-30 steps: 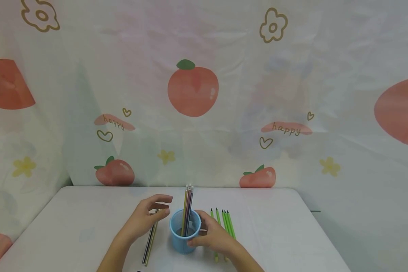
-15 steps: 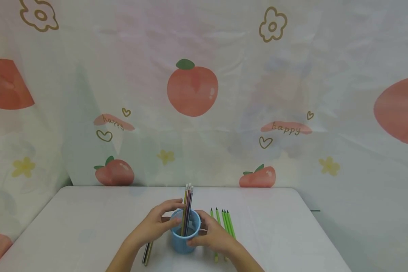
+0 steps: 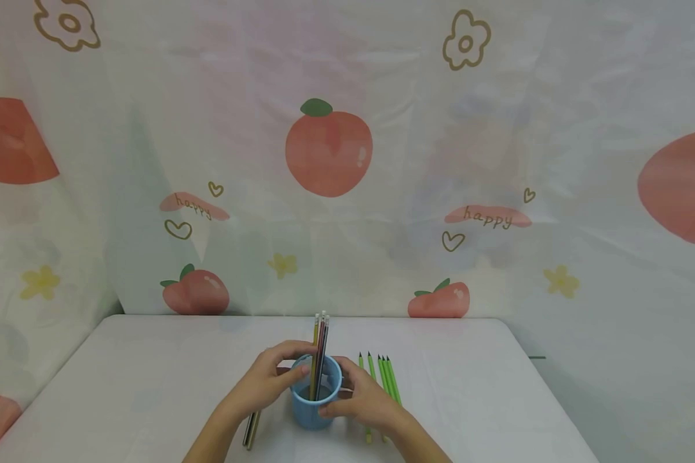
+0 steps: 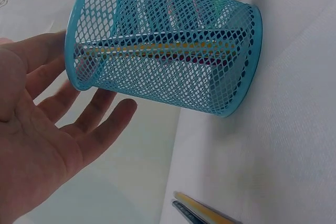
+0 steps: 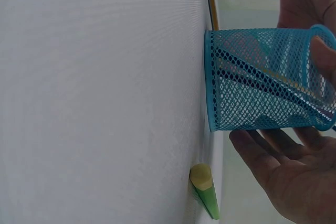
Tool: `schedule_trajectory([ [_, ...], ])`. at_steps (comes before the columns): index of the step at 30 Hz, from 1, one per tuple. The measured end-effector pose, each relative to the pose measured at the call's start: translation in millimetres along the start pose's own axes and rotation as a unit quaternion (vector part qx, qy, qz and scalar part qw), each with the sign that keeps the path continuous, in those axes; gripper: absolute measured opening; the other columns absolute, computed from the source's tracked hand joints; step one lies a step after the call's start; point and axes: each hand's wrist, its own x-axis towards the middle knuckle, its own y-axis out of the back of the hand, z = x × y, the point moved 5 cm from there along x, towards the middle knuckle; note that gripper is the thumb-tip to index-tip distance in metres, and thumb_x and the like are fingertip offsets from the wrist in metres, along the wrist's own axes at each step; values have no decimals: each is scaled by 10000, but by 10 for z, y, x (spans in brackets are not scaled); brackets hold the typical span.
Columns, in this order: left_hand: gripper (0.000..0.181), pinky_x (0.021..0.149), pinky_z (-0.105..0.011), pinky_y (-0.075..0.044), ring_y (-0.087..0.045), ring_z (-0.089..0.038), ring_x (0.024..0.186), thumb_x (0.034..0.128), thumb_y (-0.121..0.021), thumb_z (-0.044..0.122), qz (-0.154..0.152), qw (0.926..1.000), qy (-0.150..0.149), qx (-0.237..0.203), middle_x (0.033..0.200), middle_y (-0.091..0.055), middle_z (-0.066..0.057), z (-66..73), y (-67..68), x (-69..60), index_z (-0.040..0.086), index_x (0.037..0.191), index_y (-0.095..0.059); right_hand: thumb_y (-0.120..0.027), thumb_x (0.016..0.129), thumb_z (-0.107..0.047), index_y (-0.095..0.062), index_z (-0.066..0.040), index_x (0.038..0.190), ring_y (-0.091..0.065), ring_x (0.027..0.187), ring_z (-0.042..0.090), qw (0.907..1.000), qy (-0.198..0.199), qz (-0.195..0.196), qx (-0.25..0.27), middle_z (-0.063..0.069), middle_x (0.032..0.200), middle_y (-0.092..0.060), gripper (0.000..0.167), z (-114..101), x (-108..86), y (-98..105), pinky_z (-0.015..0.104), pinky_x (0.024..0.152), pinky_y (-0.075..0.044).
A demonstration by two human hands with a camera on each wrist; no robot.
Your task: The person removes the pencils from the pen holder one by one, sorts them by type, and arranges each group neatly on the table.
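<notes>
My right hand (image 3: 366, 399) grips the blue mesh cup (image 3: 309, 415) from the right, thumb on its near side at the rim. Several pencils (image 3: 320, 347), pale ends up, stand inside. My left hand (image 3: 266, 379) is at the cup's left rim, forefinger and thumb loosely bent beside these pencils; contact with them is unclear. In the left wrist view its fingers (image 4: 107, 132) lie loosely extended beyond the mesh cup (image 4: 168, 45). The right wrist view shows the upright cup (image 5: 262, 82) on the table, with my right hand (image 5: 299, 182) around it.
Several green pencils (image 3: 389, 379) lie on the white table (image 3: 475, 399) to the right of the cup. Dark and gold pencils (image 3: 251, 431) lie left of it, partly under my left hand. Behind the table hangs a fruit-patterned cloth (image 3: 347, 257).
My left hand has moved right from above the dark and gold pencils to the cup's rim, covering their upper part. The right hand and the cup have stayed in place.
</notes>
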Motion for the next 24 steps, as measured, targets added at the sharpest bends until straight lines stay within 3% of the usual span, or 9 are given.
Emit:
schedule_trajectory([
  [8, 316, 965, -405, -552, -562, -294, 1254, 968, -661, 235, 325, 9994, -20, 94, 1329, -604, -40, 41, 45, -7, 163, 1276, -654, -839, 783, -158, -470, -141, 1431, -502, 1335, 367, 9999, -22, 40, -90, 67, 1410, -563, 745, 18, 16, 6, 561, 1095, -416],
  [18, 366, 988, -397, -539, -589, -277, 1227, 954, -680, 185, 900, 9953, -363, 45, 1319, -613, -31, 104, 104, -15, 152, 1312, -615, -853, 768, -152, -478, -141, 1426, -513, 1322, 364, 9999, -77, 92, -116, 62, 1399, -573, 757, 17, 18, 12, 572, 1083, -424],
  [21, 359, 995, -409, -534, -581, -284, 1246, 956, -679, 197, 904, 9954, -319, 29, 1354, -594, -38, 83, 90, -4, 163, 1308, -617, -850, 771, -145, -478, -140, 1427, -511, 1325, 363, 9999, -71, 86, -120, 67, 1404, -569, 754, 5, 14, 10, 567, 1083, -427],
  [24, 334, 1011, -423, -521, -516, -316, 1328, 964, -667, 213, 665, 9977, -158, 6, 1440, -534, -75, 29, 46, 8, 180, 1295, -630, -845, 776, -129, -480, -136, 1423, -507, 1330, 370, 9999, -26, 75, -98, 70, 1404, -567, 743, -4, 9, 6, 564, 1086, -425],
])
